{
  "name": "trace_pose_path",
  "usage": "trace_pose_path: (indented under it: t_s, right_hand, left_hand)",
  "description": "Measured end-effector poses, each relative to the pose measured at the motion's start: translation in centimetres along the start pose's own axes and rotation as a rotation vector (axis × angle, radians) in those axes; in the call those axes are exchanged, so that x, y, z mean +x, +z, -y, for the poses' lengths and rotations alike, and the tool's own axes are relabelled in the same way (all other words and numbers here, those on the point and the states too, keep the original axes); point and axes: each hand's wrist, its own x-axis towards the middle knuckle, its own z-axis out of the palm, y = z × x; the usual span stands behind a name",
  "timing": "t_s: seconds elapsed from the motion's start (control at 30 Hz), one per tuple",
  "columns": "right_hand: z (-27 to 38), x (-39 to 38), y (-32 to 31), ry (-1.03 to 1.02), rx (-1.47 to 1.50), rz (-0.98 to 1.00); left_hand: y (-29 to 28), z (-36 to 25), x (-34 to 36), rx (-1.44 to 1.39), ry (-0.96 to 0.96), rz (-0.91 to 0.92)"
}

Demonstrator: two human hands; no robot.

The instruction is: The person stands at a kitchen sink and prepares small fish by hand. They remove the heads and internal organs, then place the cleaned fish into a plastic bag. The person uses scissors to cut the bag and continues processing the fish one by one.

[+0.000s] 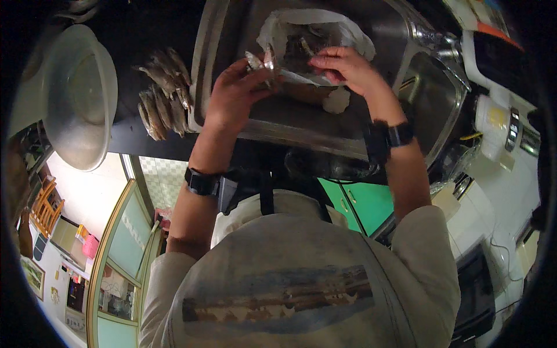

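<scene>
My left hand (235,95) pinches a small silvery fish (257,60) above the steel sink (290,124). My right hand (347,69) rests with curled fingers on the rim of a white plastic bag (348,32) that lies open in the sink with more small fish inside. Both wrists carry black bands. A pile of several small fish (165,95) lies on the black counter (133,145) just left of the sink, close to my left hand. A small white lump (336,100) sits in the sink under my right wrist.
A large pale metal bowl (81,95) stands on the counter at the far left. A second sink basin (432,95) and a tap (432,37) are at the right. Green cabinet doors (360,203) are below; white appliances (499,122) stand at the right.
</scene>
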Motion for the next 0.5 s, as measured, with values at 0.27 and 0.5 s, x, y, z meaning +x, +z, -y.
trace_pose_path:
  t_s: [0.27, 0.5]
  right_hand:
    - [-0.8, -7.4, 5.9, -0.121, -0.08, -0.073]
    - [-2.8, -12.3, 7.0, -0.343, -0.029, -0.342]
  left_hand:
    - [5.0, 2.3, -2.3, 0.167, -0.046, -0.009]
    - [7.2, 4.2, -5.4, 0.293, -0.039, 0.086]
